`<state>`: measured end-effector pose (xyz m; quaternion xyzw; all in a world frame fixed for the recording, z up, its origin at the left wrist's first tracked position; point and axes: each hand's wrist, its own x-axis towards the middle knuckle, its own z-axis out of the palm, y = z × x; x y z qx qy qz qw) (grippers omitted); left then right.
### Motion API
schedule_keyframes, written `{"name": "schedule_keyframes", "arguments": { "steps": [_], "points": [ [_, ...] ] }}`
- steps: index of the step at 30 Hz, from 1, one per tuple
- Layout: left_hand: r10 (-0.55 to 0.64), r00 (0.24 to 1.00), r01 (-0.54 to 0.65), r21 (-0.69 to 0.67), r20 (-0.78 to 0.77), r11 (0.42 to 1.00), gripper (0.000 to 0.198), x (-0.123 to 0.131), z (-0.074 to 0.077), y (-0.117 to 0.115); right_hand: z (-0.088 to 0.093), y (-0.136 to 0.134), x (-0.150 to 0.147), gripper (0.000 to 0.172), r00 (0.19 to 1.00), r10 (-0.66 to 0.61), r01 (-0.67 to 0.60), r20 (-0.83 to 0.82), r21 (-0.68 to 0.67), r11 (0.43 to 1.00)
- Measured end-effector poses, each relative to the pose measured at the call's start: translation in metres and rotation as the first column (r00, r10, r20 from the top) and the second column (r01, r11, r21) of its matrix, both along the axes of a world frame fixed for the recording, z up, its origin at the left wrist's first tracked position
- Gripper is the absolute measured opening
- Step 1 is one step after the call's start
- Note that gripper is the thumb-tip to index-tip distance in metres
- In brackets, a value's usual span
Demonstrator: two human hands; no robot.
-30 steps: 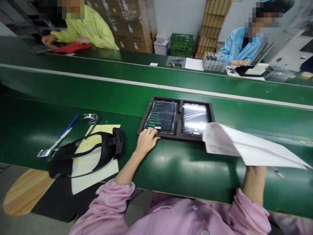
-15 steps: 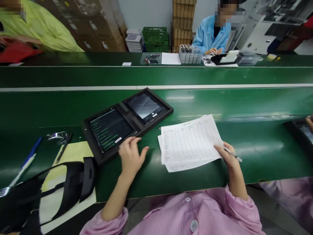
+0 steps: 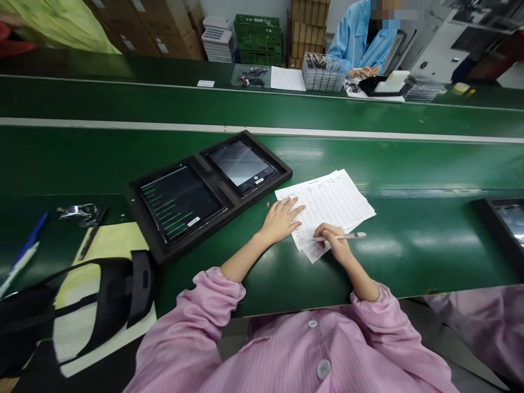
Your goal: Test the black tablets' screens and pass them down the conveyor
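Observation:
Printed sheets with a table of rows [image 3: 327,202] lie overlapping on the green workbench in front of me. My left hand [image 3: 282,219] rests flat on their left edge, fingers spread. A white pen [image 3: 352,236] is gripped in my right hand [image 3: 334,243], its tip against the lower left part of the top sheet. To the left of the papers sits a black two-compartment tray [image 3: 221,191]. One tablet [image 3: 180,202] in it shows green lines on a dark screen; the other tablet [image 3: 242,164] has a greyish screen.
A black strapped item [image 3: 118,289] lies over yellow paper [image 3: 118,240] at the left, near pens [image 3: 30,240] and glasses [image 3: 79,212]. Another black tray [image 3: 491,218] is at the right edge. Across the bench, a person in blue [image 3: 360,33] works beside a clear bin [image 3: 321,73].
My left hand has moved right from beside the tray onto the papers. My right hand has let go of the sheets' right edge and moved left with the pen; the sheets have turned.

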<state>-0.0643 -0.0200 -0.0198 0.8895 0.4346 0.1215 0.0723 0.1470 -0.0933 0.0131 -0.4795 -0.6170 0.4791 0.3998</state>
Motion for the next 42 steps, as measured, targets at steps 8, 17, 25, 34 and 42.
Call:
{"name": "schedule_keyframes", "arguments": {
  "steps": [8,17,25,34,42],
  "points": [
    [-0.022,1.000,0.021,-0.066,-0.018,0.998,0.072,-0.001,0.003,-0.002,-0.022,0.000,-0.018,0.039,0.986,-0.136,0.137,0.091,0.000,0.991],
    [-0.046,0.998,0.043,-0.103,-0.030,0.994,0.088,0.000,0.005,-0.003,-0.025,-0.001,-0.021,0.047,0.975,-0.111,0.101,0.194,0.061,0.993],
    [-0.053,0.999,0.052,-0.085,-0.006,0.995,0.086,0.000,0.003,-0.002,-0.025,-0.003,-0.021,0.042,0.966,-0.111,0.096,0.235,0.075,0.993],
    [-0.057,0.998,0.055,-0.100,-0.012,0.994,0.087,0.001,0.004,-0.002,-0.024,-0.001,-0.021,0.040,0.969,-0.086,0.069,0.231,0.081,0.994],
    [-0.056,0.998,0.055,-0.098,-0.007,0.994,0.087,0.001,0.001,-0.001,-0.023,-0.002,-0.020,0.037,0.967,-0.113,0.093,0.226,0.095,0.991]
  ]
}}
